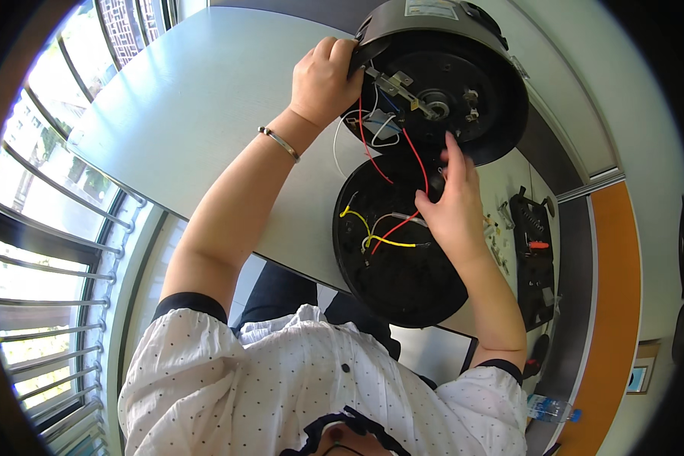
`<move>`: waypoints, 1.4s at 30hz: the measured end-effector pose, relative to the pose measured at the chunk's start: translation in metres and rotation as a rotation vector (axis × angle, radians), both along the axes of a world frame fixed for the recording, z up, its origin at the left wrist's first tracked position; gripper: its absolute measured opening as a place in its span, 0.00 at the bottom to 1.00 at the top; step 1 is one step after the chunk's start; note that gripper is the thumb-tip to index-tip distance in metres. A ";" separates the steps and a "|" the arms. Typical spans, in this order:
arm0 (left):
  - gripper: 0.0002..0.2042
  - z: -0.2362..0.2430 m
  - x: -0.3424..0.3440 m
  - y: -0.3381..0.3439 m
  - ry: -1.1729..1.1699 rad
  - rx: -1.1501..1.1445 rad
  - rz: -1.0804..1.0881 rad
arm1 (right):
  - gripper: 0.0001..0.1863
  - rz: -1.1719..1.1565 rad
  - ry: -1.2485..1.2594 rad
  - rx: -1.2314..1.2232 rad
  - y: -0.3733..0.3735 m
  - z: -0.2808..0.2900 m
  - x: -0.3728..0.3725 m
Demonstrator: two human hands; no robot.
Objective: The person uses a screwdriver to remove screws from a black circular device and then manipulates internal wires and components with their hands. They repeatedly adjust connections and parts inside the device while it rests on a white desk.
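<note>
A dark metal appliance body stands tipped on its side at the top, showing its black inner base with a metal bracket, terminals and red, white and blue wires. My left hand grips its handle at the left rim. A round black base cover lies below it on the table, with yellow and red wires and a pale component attached. My right hand is over the cover's upper right, fingers apart and reaching up toward the body's lower edge, the thumb beside a red wire.
The white table reaches left toward a barred window. On the right lie small loose metal parts, a black tool case with tools and, lower down, a plastic bottle. An orange cabinet panel stands at the far right.
</note>
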State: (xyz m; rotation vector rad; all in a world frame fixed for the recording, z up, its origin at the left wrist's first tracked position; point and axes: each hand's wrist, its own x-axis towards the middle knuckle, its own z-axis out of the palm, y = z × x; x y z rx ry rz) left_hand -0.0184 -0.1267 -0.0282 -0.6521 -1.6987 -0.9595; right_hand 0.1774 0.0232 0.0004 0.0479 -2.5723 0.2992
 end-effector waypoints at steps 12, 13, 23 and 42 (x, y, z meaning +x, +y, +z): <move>0.13 0.000 -0.001 -0.002 0.001 0.003 0.000 | 0.25 0.365 -0.224 0.550 -0.006 0.002 -0.044; 0.13 0.001 0.000 -0.002 0.001 0.004 -0.001 | 0.28 0.375 -0.234 0.523 -0.003 -0.002 -0.048; 0.13 -0.002 -0.004 -0.001 0.040 0.002 0.000 | 0.16 0.233 -0.215 0.474 -0.005 -0.010 -0.052; 0.13 -0.001 -0.003 0.000 0.037 0.002 -0.003 | 0.17 0.064 0.321 0.519 -0.002 -0.019 -0.054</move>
